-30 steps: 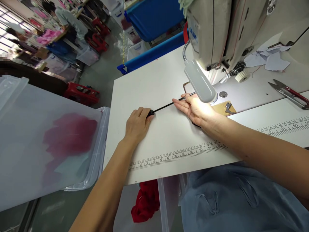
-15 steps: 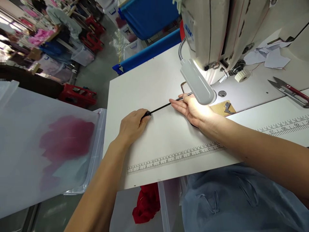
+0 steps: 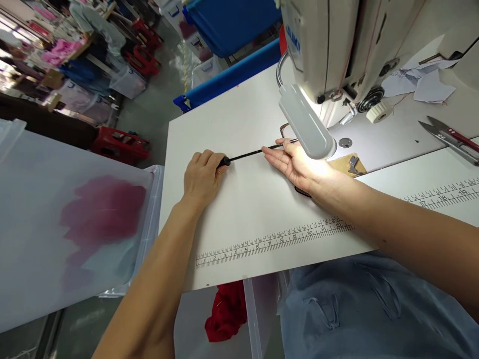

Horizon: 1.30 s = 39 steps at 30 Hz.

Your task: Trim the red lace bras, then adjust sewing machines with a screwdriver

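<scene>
A thin black strap (image 3: 247,153) lies stretched across the white sewing table (image 3: 232,119). My left hand (image 3: 202,175) is closed on the strap's left end, pinching it against the table. My right hand (image 3: 299,167) lies open, fingers flat and stretched out, touching the strap near its right end. That end runs under the grey lamp (image 3: 307,122) of the sewing machine (image 3: 337,45), and the part beneath the lamp is hidden.
A printed ruler (image 3: 273,242) runs along the table's near edge. Thread snips (image 3: 449,137) and paper scraps (image 3: 422,82) lie at the right. A clear bin with red cloth (image 3: 97,214) stands left. Red fabric (image 3: 226,311) hangs below the table. Blue bins (image 3: 232,22) sit behind.
My left hand has slid a little left and away along the table, drawing the strap out longer. My right hand has stayed flat on it.
</scene>
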Available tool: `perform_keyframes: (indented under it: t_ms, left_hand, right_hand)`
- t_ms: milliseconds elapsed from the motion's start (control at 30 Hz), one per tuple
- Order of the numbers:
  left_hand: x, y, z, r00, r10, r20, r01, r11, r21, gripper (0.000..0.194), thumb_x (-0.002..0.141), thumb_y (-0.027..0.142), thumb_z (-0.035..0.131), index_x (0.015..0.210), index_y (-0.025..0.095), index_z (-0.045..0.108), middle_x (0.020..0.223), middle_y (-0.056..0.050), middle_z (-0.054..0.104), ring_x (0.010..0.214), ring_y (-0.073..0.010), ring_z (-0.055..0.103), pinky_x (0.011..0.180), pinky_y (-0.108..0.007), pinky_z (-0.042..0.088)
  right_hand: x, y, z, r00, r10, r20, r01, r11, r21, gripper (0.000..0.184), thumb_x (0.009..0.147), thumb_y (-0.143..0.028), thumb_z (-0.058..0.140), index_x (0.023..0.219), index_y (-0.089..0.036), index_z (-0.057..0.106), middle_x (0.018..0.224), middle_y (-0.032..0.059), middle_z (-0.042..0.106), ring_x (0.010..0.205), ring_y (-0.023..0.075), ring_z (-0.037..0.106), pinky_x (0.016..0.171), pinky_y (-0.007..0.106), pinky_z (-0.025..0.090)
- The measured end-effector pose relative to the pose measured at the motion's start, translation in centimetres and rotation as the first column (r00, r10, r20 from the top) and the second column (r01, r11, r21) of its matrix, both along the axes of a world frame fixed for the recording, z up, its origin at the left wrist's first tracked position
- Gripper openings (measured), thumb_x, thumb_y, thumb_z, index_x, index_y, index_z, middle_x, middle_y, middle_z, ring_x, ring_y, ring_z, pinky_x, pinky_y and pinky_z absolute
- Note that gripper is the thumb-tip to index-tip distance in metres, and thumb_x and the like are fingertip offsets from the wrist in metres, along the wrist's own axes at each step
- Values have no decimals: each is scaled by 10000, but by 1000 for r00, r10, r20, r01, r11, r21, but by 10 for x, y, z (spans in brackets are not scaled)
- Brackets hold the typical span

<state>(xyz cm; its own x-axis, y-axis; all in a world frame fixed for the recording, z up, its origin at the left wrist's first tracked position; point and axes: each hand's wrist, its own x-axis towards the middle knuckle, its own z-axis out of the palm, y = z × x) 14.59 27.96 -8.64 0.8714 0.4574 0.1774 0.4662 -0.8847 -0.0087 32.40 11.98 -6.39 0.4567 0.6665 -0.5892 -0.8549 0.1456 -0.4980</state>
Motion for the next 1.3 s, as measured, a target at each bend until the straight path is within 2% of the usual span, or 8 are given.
perform_keyframes:
  t_ms: [133,267,433,667,833,1067,1200,1300]
  left_hand:
    - [2,8,-5,999,-24,30,24,1000,-14,274,971,397,357,1011,239,577,960,-97,597,849,-275,512,733,-397,436]
    - [11,7,-11,997,-27,70,30,999,-42,234,969,362,387,1033,234,573,952,-88,578,863,-263,514,753,-388,445]
    - [28,7,-8,998,-33,49,35,998,-44,215,962,336,408,1038,240,586,960,-86,563,888,-263,511,748,-380,447]
    - [8,11,-4,998,-36,60,37,999,-27,230,967,359,396,1021,238,585,902,-74,558,844,-248,520,744,-373,451]
    - [1,11,-6,999,-31,12,31,999,-43,220,963,340,402,1027,239,587,929,-75,567,859,-251,525,756,-378,461]
    - [0,13,-10,1000,-24,-5,24,998,-52,215,964,336,411,1047,243,585,938,-75,561,878,-256,529,741,-373,461]
    - [1,14,-8,999,-19,-29,18,998,-53,214,960,330,413,1056,245,583,946,-78,561,886,-264,526,731,-377,459]
    - [3,15,-5,999,-24,-38,23,999,-38,217,958,316,401,1057,249,582,959,-83,561,890,-268,525,735,-382,457]
  right_hand:
    - [1,3,-4,1000,-2,6,2,1000,3,271,966,-54,361,817,-161,559,739,29,644,762,149,701,858,311,598]
    - [5,2,0,1000,-18,17,18,999,37,291,982,-81,371,767,-195,532,689,-9,610,791,143,700,931,316,561]
    - [12,-6,6,998,-52,21,51,997,61,323,963,-45,369,734,-216,519,674,-28,590,901,146,697,962,306,536]
    - [1,-4,-2,997,4,83,-16,988,151,297,1015,-152,411,754,-203,544,684,0,641,823,143,698,984,358,527]
    - [-1,1,-9,999,26,35,-29,995,94,301,1013,-126,393,762,-177,552,701,2,626,783,131,702,934,323,555]
    - [2,4,-13,999,41,26,-43,995,86,227,1009,-116,377,864,-178,540,763,18,635,790,150,711,871,325,592]
    - [3,4,-14,999,35,23,-37,995,94,199,1019,-145,362,886,-178,507,808,41,644,800,168,719,766,288,623]
    - [4,4,-13,999,38,19,-40,994,97,191,1020,-149,356,904,-179,506,852,46,653,783,158,719,751,279,626]
